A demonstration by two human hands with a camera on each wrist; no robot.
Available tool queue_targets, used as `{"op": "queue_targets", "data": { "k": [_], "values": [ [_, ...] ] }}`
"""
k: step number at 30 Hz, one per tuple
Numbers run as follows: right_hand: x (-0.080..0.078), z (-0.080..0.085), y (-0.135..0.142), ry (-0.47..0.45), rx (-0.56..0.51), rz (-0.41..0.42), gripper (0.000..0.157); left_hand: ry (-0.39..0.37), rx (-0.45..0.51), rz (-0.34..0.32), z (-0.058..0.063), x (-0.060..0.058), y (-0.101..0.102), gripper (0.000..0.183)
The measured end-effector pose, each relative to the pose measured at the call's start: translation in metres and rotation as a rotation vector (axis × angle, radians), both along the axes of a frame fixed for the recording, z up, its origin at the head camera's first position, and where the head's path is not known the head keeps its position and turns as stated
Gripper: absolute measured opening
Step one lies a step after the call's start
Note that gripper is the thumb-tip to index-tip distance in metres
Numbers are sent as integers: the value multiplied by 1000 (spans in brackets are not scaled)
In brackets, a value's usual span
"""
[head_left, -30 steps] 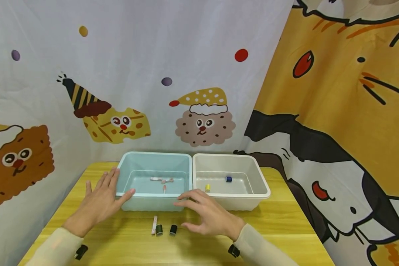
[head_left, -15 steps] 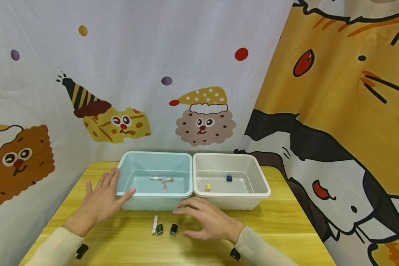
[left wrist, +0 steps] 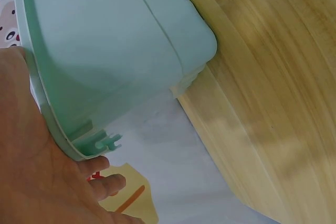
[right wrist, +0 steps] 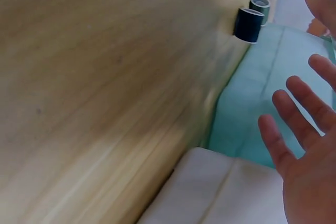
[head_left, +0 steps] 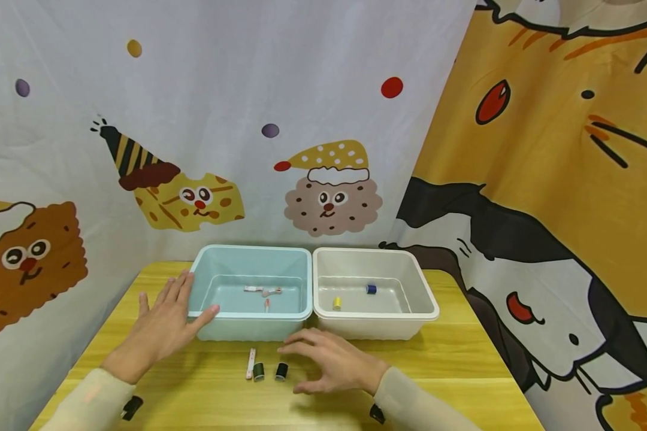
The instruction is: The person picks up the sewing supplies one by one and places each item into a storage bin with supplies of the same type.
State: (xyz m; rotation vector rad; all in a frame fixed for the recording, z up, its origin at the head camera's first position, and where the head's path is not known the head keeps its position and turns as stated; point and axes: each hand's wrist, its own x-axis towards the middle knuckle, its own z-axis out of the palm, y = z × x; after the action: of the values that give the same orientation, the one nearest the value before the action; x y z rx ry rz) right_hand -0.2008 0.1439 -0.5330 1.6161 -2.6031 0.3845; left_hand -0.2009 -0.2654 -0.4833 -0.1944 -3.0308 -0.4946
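Observation:
My left hand (head_left: 166, 323) lies open against the left side of the teal bin (head_left: 250, 249), with the thumb on its front corner. The left wrist view shows the palm (left wrist: 31, 171) pressed to the teal bin's wall (left wrist: 105, 51). My right hand (head_left: 326, 362) hovers with spread fingers (right wrist: 294, 124) over the table, just right of a black spool (head_left: 281, 372). It holds nothing. A dark green spool (head_left: 258, 372) and a small pink-white stick (head_left: 251, 363) lie left of the black spool. In the right wrist view the black spool (right wrist: 248, 24) and the green spool (right wrist: 259, 3) sit ahead of the fingers.
A white bin (head_left: 368, 251) touches the teal bin's right side and holds a yellow spool (head_left: 336, 304) and a blue spool (head_left: 371, 290). Small pale items (head_left: 263, 292) lie in the teal bin. Printed cloth hangs close behind and beside the wooden table (head_left: 453, 359).
My right hand has drawn back from the bins' front rim and come down toward the table beside the black spool. The left hand has stayed in place.

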Motion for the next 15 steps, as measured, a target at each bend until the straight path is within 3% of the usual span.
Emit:
{"op": "queue_targets", "data": {
  "k": [15],
  "values": [
    [-4, -15, -15, -39, 113, -38, 88, -5, 4, -13, 2, 1, -1, 120]
  ]
}}
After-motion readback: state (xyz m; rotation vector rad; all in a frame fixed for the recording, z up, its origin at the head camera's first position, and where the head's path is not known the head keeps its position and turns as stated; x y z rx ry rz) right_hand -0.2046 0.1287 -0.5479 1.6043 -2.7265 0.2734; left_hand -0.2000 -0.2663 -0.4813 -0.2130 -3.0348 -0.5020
